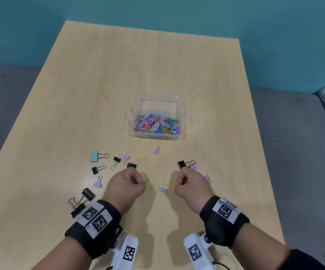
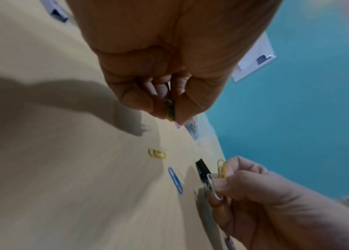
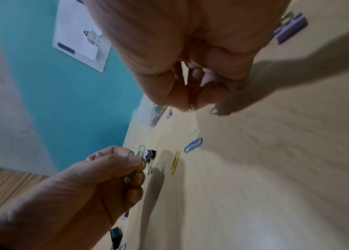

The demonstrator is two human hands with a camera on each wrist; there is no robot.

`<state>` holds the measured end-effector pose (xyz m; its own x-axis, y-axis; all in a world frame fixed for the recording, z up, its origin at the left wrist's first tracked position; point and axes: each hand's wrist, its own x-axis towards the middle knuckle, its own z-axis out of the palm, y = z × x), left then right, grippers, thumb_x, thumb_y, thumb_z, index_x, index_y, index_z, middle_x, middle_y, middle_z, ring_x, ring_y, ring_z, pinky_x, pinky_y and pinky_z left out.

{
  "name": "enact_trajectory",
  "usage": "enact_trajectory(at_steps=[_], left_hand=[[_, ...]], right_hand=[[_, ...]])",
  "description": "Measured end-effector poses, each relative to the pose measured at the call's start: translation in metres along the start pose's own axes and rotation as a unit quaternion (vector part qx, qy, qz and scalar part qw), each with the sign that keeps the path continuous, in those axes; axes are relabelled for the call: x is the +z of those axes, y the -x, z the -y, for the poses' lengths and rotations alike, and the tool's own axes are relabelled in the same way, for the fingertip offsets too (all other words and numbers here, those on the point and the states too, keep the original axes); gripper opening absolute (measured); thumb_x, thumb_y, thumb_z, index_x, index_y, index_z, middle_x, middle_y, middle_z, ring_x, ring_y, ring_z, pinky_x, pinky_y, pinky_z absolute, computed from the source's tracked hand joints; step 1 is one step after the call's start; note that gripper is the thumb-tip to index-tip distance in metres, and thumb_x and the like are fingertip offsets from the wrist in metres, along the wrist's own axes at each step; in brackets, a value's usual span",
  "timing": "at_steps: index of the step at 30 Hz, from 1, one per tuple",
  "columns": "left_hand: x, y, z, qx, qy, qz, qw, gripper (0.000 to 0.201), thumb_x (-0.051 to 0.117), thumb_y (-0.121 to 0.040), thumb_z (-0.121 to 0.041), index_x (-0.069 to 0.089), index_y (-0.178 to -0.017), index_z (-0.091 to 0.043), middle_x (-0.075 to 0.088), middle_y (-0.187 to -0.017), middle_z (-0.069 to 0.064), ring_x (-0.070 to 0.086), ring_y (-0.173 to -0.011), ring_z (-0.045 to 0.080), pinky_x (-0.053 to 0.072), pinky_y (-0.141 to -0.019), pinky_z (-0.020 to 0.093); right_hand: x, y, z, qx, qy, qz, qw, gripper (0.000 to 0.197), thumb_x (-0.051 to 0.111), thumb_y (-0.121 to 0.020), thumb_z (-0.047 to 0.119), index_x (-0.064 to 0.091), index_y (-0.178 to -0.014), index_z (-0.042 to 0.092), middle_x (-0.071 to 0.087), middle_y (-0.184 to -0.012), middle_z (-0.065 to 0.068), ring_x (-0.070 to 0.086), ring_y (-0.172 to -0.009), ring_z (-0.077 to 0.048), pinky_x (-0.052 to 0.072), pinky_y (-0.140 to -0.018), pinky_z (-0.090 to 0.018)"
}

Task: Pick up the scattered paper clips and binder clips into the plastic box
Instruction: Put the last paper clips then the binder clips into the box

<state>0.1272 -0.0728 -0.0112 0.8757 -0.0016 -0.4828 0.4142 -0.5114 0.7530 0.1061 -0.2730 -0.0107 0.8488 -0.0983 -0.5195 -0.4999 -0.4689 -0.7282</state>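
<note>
A clear plastic box [image 1: 183,121] stands mid-table, holding several coloured paper clips. My left hand [image 1: 138,181] hovers just above the table and pinches green paper clips [image 2: 170,110]. My right hand [image 1: 179,181] pinches yellow paper clips [image 1: 174,183] and a pale one [image 2: 214,187]. Between the hands, a yellow paper clip [image 1: 151,188] and a blue paper clip [image 1: 163,190] lie loose on the wood. In the right wrist view, my right fingertips [image 3: 190,101] hide what they pinch.
Several binder clips lie scattered near the front: a teal one [image 1: 96,156], small black ones [image 1: 116,160], purple ones [image 1: 97,183] and two large black ones [image 1: 86,193] at the left, and a black one [image 1: 183,164] beyond my right hand. The table's left edge [image 1: 21,141] runs close by.
</note>
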Motion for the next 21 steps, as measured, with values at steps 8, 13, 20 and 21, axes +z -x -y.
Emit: enact_trajectory(at_steps=[8,13,20,21], left_hand=[[-0.031,-0.068,-0.086,0.116,-0.093,-0.099,0.984,0.012,0.066,-0.068,-0.007,0.058,-0.066,-0.015,0.058,-0.06,-0.002,0.054,-0.061,0.022,0.041,-0.057,0.027],[-0.036,-0.089,-0.12,0.148,-0.09,-0.109,0.979,0.015,0.07,-0.073,-0.019,0.065,-0.087,-0.019,0.065,-0.083,-0.001,0.061,-0.077,0.02,0.049,-0.072,0.029],[-0.019,-0.029,-0.053,0.141,-0.208,-0.056,0.966,0.004,0.065,-0.078,-0.021,0.064,-0.082,-0.02,0.064,-0.083,0.001,0.06,-0.079,0.022,0.045,-0.07,0.03],[-0.011,-0.019,-0.04,0.127,-0.237,-0.017,0.963,0.006,0.065,-0.078,-0.023,0.063,-0.083,-0.021,0.063,-0.085,0.0,0.06,-0.081,0.022,0.045,-0.07,0.03]], right_hand=[[-0.032,-0.063,0.082,-0.11,0.057,-0.1,0.987,0.022,0.059,-0.068,0.002,0.047,-0.063,0.019,0.051,-0.061,0.006,0.044,-0.054,-0.003,0.03,-0.045,-0.015],[-0.043,-0.101,0.119,-0.107,0.017,-0.111,0.988,0.019,0.071,-0.073,0.014,0.058,-0.085,0.019,0.058,-0.078,0.004,0.056,-0.072,-0.016,0.046,-0.067,-0.027],[-0.017,-0.04,0.053,-0.151,0.109,-0.038,0.982,0.009,0.059,-0.078,0.014,0.06,-0.081,0.023,0.062,-0.08,0.004,0.057,-0.074,-0.02,0.046,-0.07,-0.032],[-0.007,-0.028,0.042,-0.145,0.181,0.002,0.973,0.01,0.057,-0.078,0.016,0.06,-0.085,0.023,0.061,-0.086,0.001,0.058,-0.078,-0.023,0.047,-0.072,-0.034]])
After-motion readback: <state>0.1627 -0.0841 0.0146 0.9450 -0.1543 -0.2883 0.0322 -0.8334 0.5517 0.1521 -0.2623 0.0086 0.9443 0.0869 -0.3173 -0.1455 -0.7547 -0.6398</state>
